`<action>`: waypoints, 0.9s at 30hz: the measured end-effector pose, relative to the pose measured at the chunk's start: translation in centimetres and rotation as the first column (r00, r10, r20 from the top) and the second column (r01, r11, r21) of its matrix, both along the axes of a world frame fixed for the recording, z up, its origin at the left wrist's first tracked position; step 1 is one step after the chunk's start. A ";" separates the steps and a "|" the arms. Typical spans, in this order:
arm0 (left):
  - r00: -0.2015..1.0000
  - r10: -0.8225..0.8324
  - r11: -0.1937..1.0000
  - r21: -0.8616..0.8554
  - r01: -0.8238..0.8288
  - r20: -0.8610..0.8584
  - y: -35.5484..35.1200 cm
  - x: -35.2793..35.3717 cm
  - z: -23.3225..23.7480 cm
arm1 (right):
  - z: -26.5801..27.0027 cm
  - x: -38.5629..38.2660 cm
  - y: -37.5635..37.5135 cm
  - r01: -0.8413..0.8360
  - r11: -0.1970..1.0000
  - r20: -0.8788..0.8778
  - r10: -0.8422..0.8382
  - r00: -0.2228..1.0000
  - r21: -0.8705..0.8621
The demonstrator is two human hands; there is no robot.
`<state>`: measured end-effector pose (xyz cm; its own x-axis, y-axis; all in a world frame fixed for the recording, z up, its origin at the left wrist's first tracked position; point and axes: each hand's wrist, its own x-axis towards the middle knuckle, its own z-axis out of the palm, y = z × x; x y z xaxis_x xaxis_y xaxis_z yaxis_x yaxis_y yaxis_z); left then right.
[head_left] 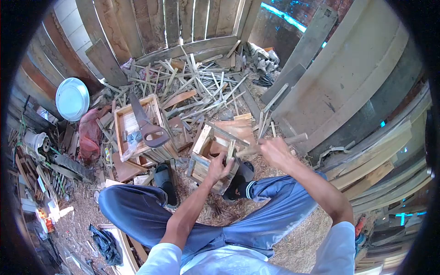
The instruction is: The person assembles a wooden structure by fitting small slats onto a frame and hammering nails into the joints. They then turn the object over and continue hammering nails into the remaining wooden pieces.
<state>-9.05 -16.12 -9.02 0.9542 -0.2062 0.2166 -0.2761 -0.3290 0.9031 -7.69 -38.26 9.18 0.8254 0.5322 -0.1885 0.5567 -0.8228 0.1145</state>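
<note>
Between my feet stands a small wooden box [201,170] with its open top towards me. My left hand [219,168] is closed at the box's right rim, its fingers pinching a short wooden strip [231,147] that stands up there. In my right hand [275,153] is a hammer with a pale wooden handle [297,138]. The handle sticks out past my fist to the right, and the other end reaches close to the strip and my left fingers. The hammer's head is hard to make out. Whether a nail is there cannot be seen.
A larger wooden box [120,133] stands left, with a handsaw [143,120] lying across its top. Scrap sticks [197,87] are heaped ahead by the plank wall [151,23]. Boards [334,78] lean at right. A white basin [72,99] and red bag [90,135] are far left.
</note>
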 end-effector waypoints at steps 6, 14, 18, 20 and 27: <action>1.000 -0.001 1.000 0.017 0.001 0.009 0.2 -0.1 0.7 | 0.0 -0.2 -1.1 0.017 1.000 0.037 -0.017 0.999 0.013; 1.000 0.004 0.989 0.146 -0.006 0.012 -0.2 -0.1 0.8 | 0.2 0.2 -1.9 0.339 0.831 0.077 -0.411 0.908 0.441; 0.999 0.034 0.994 0.104 -0.035 0.013 -1.5 0.1 0.8 | -1.2 -0.1 -2.1 0.467 0.641 -0.012 -0.581 0.814 0.609; 1.000 0.008 0.983 0.181 -0.013 0.027 -1.5 -0.1 0.7 | -1.8 0.1 -1.5 0.551 0.556 -0.118 -0.629 0.768 0.623; 0.999 0.041 0.982 0.188 -0.036 -0.022 -1.7 -0.2 1.2 | -3.7 -0.1 -2.2 0.551 0.480 -0.151 -0.645 0.749 0.683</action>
